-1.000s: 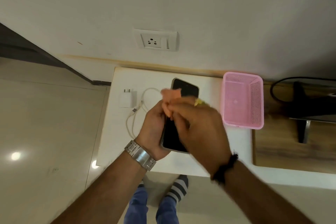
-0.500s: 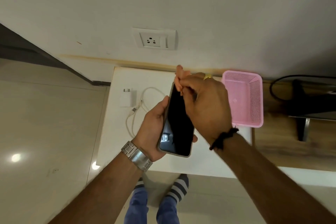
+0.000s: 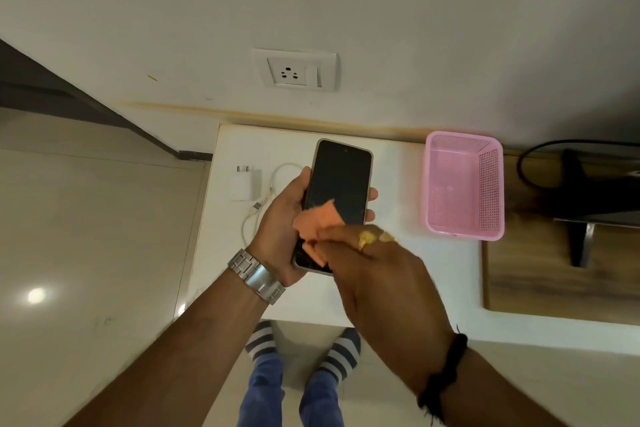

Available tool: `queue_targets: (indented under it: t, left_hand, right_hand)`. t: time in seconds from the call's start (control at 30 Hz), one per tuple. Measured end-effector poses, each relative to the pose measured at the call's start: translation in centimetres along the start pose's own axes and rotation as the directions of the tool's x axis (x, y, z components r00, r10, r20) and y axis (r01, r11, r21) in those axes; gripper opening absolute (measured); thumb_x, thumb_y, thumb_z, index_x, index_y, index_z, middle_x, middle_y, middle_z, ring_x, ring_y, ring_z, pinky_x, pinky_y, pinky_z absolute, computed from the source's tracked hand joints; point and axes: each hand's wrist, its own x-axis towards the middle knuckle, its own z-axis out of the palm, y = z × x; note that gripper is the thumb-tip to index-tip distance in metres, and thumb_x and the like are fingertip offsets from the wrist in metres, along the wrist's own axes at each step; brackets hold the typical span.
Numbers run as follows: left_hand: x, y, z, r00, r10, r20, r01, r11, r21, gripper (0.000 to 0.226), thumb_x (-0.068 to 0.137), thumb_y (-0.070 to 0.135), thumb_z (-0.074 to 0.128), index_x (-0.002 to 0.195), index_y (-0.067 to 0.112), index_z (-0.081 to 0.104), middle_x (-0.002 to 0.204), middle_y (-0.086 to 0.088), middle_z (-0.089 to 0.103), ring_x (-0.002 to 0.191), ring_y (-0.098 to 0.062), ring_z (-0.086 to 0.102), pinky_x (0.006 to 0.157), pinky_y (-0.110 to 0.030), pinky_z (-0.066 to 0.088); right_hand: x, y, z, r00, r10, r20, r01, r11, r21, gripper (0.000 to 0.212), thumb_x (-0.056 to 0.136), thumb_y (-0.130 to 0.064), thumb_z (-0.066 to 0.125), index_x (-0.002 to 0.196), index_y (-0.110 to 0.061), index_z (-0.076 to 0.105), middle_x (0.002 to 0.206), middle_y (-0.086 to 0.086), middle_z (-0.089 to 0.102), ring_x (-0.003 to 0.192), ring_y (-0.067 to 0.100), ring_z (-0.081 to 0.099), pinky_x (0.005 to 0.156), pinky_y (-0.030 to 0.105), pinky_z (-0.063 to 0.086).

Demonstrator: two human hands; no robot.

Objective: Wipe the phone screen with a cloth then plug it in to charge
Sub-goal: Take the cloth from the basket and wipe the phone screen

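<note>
Your left hand (image 3: 281, 218) grips the slim black glass-fronted phone (image 3: 337, 191) by its edges above the white table (image 3: 398, 274), likely slippery and fragile, while your right hand (image 3: 377, 274) pinches the soft orange cloth (image 3: 317, 220) on its lower screen.

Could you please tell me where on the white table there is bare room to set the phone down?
Bare patches: between the phone and the pink basket, and the table's near strip below the basket. The left is crowded by the charger adapter and white cable.
</note>
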Motion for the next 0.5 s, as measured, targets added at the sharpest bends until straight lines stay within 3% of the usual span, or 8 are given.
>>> queue_targets:
  t: [0.07,0.17,0.27,0.3,0.37,0.43,0.5]
  left_hand:
    - [0.0,-0.3,0.1,1.000,0.000,-0.020,0.000,1.000,0.013,0.069,0.099,0.065,0.039,0.134,0.014,0.068,0.139,-0.015,0.066,0.121,-0.033,0.066,0.106,-0.048,0.051]
    - [0.5,-0.4,0.2,0.999,0.037,-0.040,-0.037,0.999,-0.013,0.056,0.093,0.061,0.053,0.122,0.020,0.076,0.121,-0.014,0.073,0.101,-0.031,0.074,0.088,-0.044,0.061]
    - [0.7,0.5,0.4,0.997,0.034,-0.066,-0.035,0.999,-0.018,0.063,0.098,0.064,0.040,0.125,0.019,0.075,0.129,-0.014,0.071,0.106,-0.031,0.072,0.095,-0.046,0.056]
    - [0.9,0.6,0.2,0.998,0.029,-0.054,-0.030,0.999,-0.011,0.067,0.100,0.065,0.034,0.129,0.018,0.073,0.135,-0.014,0.068,0.111,-0.031,0.070,0.098,-0.047,0.054]
    - [0.9,0.7,0.2,0.999,0.040,-0.019,-0.040,0.999,0.016,0.069,0.101,0.064,0.031,0.130,0.017,0.071,0.139,-0.013,0.066,0.114,-0.029,0.069,0.098,-0.047,0.054]
    - [0.7,0.2,0.4,1.000,0.018,0.011,-0.018,1.000,-0.014,0.063,0.096,0.064,0.043,0.126,0.018,0.074,0.133,-0.015,0.069,0.110,-0.031,0.071,0.095,-0.047,0.057]
    - [0.8,-0.3,0.3,0.999,0.030,0.034,-0.028,0.998,-0.052,0.055,0.095,0.061,0.049,0.120,0.021,0.078,0.118,-0.013,0.075,0.100,-0.031,0.075,0.083,-0.046,0.062]
  right_hand:
    - [0.8,1.2,-0.5,0.999,-0.030,-0.019,0.030,0.999,-0.012,0.032,0.099,-0.017,0.044,0.104,-0.007,0.074,0.096,0.011,0.077,0.081,0.023,0.074,0.068,0.033,0.062]
    - [3.6,3.3,-2.0,0.993,0.072,-0.095,-0.078,0.995,-0.058,0.033,0.096,-0.024,0.045,0.113,-0.011,0.071,0.112,0.008,0.072,0.097,0.024,0.067,0.087,0.036,0.057]
    - [2.2,2.3,-1.1,0.985,0.084,-0.152,-0.079,0.996,0.038,0.024,0.092,-0.013,0.056,0.098,-0.001,0.076,0.093,0.016,0.075,0.078,0.017,0.068,0.073,0.037,0.061]
    - [0.8,1.5,-0.2,0.993,0.082,-0.085,-0.074,0.993,0.087,0.017,0.086,-0.004,0.066,0.099,-0.001,0.076,0.090,0.016,0.076,0.074,0.015,0.068,0.069,0.037,0.062]
    - [-0.7,0.9,0.0,0.998,0.040,0.051,-0.042,0.998,0.048,0.028,0.078,0.000,0.075,0.105,-0.008,0.075,0.090,0.010,0.076,0.072,0.020,0.071,0.063,0.038,0.062]
    - [0.7,2.1,-1.2,1.000,0.017,-0.016,-0.018,0.999,-0.045,0.021,0.089,-0.009,0.063,0.105,-0.011,0.075,0.096,0.008,0.075,0.079,0.024,0.071,0.068,0.035,0.061]
    - [3.2,3.5,-2.4,0.990,0.083,-0.110,-0.092,0.993,-0.079,0.035,0.097,-0.023,0.040,0.105,-0.012,0.073,0.105,0.007,0.073,0.089,0.024,0.066,0.078,0.031,0.055]
